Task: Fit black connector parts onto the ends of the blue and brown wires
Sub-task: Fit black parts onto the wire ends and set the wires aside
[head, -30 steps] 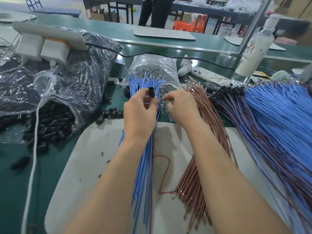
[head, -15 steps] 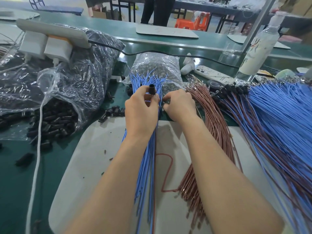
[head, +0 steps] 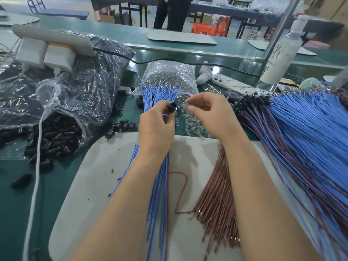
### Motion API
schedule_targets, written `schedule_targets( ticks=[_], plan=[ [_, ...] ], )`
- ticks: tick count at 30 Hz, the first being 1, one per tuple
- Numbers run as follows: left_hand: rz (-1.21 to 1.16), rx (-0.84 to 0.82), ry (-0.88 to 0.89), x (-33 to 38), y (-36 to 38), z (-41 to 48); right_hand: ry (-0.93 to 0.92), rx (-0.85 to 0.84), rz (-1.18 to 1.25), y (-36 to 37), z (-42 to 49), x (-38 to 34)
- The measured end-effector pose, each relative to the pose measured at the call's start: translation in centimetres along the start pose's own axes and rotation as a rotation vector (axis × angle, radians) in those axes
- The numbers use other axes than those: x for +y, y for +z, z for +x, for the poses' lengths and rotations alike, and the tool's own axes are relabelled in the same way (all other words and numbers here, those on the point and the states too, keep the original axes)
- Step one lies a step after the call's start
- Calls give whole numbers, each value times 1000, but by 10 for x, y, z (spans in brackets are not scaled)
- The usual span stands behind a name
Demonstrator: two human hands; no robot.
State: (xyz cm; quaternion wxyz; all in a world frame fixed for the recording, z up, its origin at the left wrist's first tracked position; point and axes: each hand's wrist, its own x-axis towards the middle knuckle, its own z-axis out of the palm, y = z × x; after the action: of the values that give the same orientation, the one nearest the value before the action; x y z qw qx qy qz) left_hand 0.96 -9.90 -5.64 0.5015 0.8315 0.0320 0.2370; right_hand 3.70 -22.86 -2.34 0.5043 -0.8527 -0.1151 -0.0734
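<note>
- L hand (head: 156, 127) grips black connector (head: 172, 107), upright, open end up, above blue wires (head: 158, 185) running near-far.
- R hand (head: 209, 112) fingertips pinched; on what, I can't tell.
- Brown wires (head: 216, 194) right; plastic bag (head: 169, 76) just beyond.

you're at a factory assembly bench here, long green worktops (head: 131, 37) running in rows with cartons (head: 106, 17) and orange plastic stools (head: 211, 27) behind. bulk stock is heaped all round you: a plastic bag (head: 81, 98) spilling black connector parts (head: 54, 138), loose bundles of blue wires (head: 160, 185) and brown wires (head: 216, 200), and a big fan of capped leads (head: 301, 138) on your right.
</note>
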Motion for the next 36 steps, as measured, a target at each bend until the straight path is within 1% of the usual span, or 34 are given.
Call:
schedule_targets(
  ticks=[3,10,19,22,24,25,28,32,36],
  plan=[
    [44,0,24,0,1,-1,-20,-3,82,-3,-12,-4],
    [67,-44,55,-3,3,1,-68,25,103,-11,-23,-8],
    [61,-80,58,-5,8,1,-152,74,24,-3,-26,-11],
    [58,-75,70,-4,5,1,-157,194,-29,-6,-23,-4],
    [49,-50,75,-4,4,0,-122,267,-108,-7,-20,5],
    [34,-38,67,-3,3,0,-88,260,-167,-6,-20,10],
    [-36,-16,13,-1,3,1,15,153,-316,6,-17,22],
    [-120,7,-52,-2,1,3,33,113,-454,21,-6,26],
    [-121,6,-35,-4,0,4,51,8,-657,33,6,23]
  ],
)
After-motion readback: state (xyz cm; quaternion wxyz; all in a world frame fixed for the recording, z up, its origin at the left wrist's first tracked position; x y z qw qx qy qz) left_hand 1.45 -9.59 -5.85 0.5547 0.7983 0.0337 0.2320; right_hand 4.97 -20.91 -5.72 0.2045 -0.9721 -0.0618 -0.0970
